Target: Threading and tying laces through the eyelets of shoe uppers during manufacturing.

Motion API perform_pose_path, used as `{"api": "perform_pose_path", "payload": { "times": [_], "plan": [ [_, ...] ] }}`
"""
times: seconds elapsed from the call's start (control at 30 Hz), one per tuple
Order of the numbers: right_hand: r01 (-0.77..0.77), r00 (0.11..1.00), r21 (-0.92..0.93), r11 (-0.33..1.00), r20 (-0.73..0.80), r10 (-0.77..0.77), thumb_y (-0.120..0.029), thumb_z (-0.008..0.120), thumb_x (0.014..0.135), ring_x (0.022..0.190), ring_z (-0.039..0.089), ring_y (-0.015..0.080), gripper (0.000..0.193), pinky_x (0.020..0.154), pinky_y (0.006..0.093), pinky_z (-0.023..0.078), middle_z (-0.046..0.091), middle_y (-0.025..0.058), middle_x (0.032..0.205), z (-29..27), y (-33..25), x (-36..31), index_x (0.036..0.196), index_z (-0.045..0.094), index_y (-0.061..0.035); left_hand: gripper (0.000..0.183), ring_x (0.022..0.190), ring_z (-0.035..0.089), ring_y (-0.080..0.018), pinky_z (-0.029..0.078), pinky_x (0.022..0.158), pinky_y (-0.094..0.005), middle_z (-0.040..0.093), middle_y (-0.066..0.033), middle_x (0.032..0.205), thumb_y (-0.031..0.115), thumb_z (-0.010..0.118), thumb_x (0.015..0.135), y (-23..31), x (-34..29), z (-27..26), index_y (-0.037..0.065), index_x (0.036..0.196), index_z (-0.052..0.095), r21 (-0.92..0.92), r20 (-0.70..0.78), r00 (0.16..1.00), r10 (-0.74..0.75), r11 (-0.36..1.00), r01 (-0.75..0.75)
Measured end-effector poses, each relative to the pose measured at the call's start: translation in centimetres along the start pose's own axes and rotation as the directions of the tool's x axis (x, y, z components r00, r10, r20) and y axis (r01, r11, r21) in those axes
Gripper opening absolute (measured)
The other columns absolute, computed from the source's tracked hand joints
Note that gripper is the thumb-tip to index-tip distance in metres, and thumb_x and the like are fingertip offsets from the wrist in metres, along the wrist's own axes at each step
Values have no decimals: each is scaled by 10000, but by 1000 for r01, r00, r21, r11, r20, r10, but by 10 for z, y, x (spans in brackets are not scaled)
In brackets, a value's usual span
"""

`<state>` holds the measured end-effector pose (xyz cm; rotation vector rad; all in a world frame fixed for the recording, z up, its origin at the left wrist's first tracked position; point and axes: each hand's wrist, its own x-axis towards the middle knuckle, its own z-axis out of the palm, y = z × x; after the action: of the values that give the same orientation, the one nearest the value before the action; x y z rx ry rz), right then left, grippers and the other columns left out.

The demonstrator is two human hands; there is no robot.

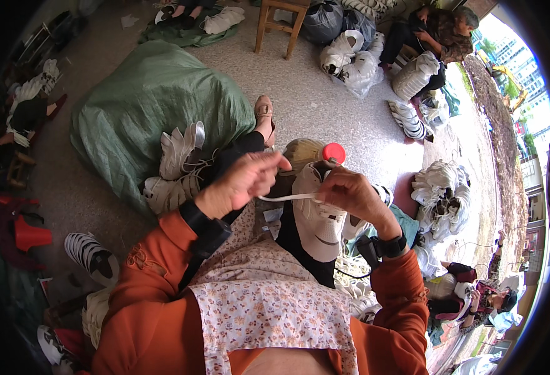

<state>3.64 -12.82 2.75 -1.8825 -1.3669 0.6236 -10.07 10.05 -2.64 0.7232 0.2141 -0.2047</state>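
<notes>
A white sneaker (318, 236) rests toe toward me on my dark-clad lap. A white shoelace (287, 198) stretches sideways above its tongue. My right hand (355, 195) is closed in a pinch on the lace, over the shoe's eyelets. At the lace's other end is my left hand (240, 181), slightly blurred, its index finger stretched out and the other fingers curled around the lace. Just beyond the shoe stands a round container with a red lid (333, 152). Part of another white shoe shows beneath my right hand.
A large green sack (156, 106) lies ahead on the left, with white shoes (181, 150) against it. Piled white shoes (444, 200) stand at my right. A wooden stool (281, 22) and dark bags (325, 24) are farther off. Other people sit nearby, one person (444, 34) at far right.
</notes>
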Motion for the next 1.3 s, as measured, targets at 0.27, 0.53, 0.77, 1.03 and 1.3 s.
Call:
{"api": "perform_pose_path", "payload": {
  "times": [0.27, 0.53, 0.77, 1.03, 1.3],
  "plan": [
    [-339, 922, 91, 936, -164, 350, -55, 621, 818, 683, 601, 149, 107, 639, 287, 485, 628, 79, 771, -5, 3, 6, 895, 670, 2, 311, 598, 369, -27, 312, 535, -195, 420, 73, 658, 311, 453, 999, -37, 32, 7, 56, 932, 618, 585, 11, 1000, 23, 811, -25],
    [-185, 982, -172, 967, 6, 189, -96, 665, 733, 736, 648, 247, 199, 671, 335, 501, 651, 132, 835, -12, 10, 17, 913, 687, -16, 250, 672, 433, -51, 378, 609, -232, 502, 54, 711, 225, 486, 949, -39, 49, 10, 33, 850, 610, 775, 82, 992, 97, 620, -125],
    [-90, 994, -75, 993, 59, 95, -51, 660, 724, 773, 642, 212, 188, 699, 316, 500, 657, 108, 849, -10, 20, 21, 905, 683, -7, 263, 688, 469, -61, 395, 612, -243, 540, 22, 704, 218, 516, 925, -35, 48, 11, 18, 780, 603, 809, 229, 958, 174, 513, -287],
    [-161, 986, 93, 983, 48, 157, -6, 680, 727, 786, 627, 170, 201, 732, 292, 494, 649, 71, 849, -8, 28, 18, 927, 675, 12, 276, 616, 439, -46, 350, 549, -219, 518, 49, 667, 270, 560, 934, -19, 60, 21, 46, 797, 645, 708, 74, 990, -117, 706, 30],
    [-91, 996, 34, 995, 5, 91, 0, 673, 729, 751, 595, 139, 195, 691, 281, 472, 623, 55, 808, -5, 32, 19, 924, 681, -1, 271, 577, 427, -42, 331, 532, -201, 507, 69, 644, 305, 654, 894, -21, 56, 24, 53, 793, 655, 645, -23, 994, -102, 759, 93]
  ]
}}
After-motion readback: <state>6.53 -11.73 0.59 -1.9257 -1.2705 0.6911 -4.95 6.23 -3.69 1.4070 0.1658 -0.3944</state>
